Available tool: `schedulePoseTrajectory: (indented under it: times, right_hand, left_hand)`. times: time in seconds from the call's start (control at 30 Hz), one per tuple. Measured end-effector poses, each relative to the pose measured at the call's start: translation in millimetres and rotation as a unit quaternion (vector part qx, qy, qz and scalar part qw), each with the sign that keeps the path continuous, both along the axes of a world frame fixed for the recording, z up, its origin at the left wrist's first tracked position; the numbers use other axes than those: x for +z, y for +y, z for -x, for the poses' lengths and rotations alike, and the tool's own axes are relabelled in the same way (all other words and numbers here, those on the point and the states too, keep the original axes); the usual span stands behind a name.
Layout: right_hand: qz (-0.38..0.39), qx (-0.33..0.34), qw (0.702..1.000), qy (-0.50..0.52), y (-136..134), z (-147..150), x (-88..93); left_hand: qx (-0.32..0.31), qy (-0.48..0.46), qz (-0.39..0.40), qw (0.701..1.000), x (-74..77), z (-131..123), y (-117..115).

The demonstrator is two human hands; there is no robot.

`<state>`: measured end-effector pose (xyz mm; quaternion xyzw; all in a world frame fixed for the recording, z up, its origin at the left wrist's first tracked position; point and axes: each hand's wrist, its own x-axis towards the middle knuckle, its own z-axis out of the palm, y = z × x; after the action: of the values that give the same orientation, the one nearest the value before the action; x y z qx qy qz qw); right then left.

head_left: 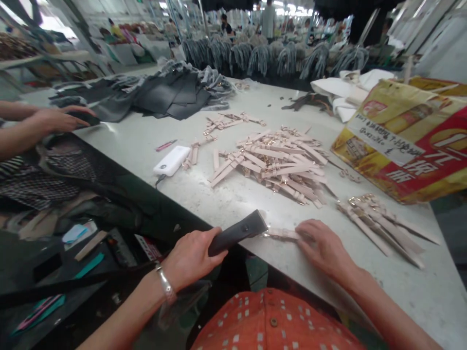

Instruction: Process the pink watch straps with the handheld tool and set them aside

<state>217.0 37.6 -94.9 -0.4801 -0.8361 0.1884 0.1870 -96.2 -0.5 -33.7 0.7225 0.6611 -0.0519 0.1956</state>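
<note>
My left hand [193, 257] is wrapped round a black hair clipper [237, 233], its head pointing right over the table's front edge. The clipper's head is close to the metal fitting of a pale pink strap [282, 234]; I cannot tell whether they touch. The strap lies flat on the table, and the fingers of my right hand [323, 245] press on its right end, which they partly hide. A big heap of similar straps with gold-coloured buckles [280, 163] lies just beyond. To the right of my right hand is a smaller bunch of straps [379, 223].
On the white table [197, 199] lie a white power bank [171, 160] with a cable, a pink cutter-like tool [166, 145] and dark leather pieces [171, 92]. A yellow and red bag [401, 141] stands at right. A co-worker's hand [62, 119] rests on a dark object at left.
</note>
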Motion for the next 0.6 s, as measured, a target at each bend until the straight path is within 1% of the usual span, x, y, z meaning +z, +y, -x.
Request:
schedulePoseTrajectory:
  times: [0.07, 0.2, 0.27, 0.37, 0.5, 0.6]
  right_hand:
    - [-0.007, -0.008, 0.999, 0.039, 1, 14, -1.3]
    - [0.005, 0.004, 0.994, 0.105, 7, 36, -8.6]
    - [0.021, 0.004, 0.990, 0.137, 9, 37, -13.6]
    - [0.040, 0.013, 0.983, 0.177, 10, 31, -18.5]
    - [0.063, 0.032, 0.977, 0.203, 12, 26, -16.9]
    - [0.060, 0.036, 0.976, 0.207, 13, 26, -14.2]
  left_hand:
    - [-0.032, 0.027, -0.001, 0.999, 3.0, -7, 5]
    - [-0.082, 0.074, 0.000, 0.994, 10.7, -15, 10]
    - [-0.100, 0.090, 0.009, 0.991, 13.8, -18, 13]
    - [-0.118, 0.100, 0.023, 0.988, 17.0, -23, 17]
    - [-0.134, 0.097, 0.027, 0.986, 20.7, -33, 23]
    - [-0.144, 0.090, 0.032, 0.985, 23.6, -40, 28]
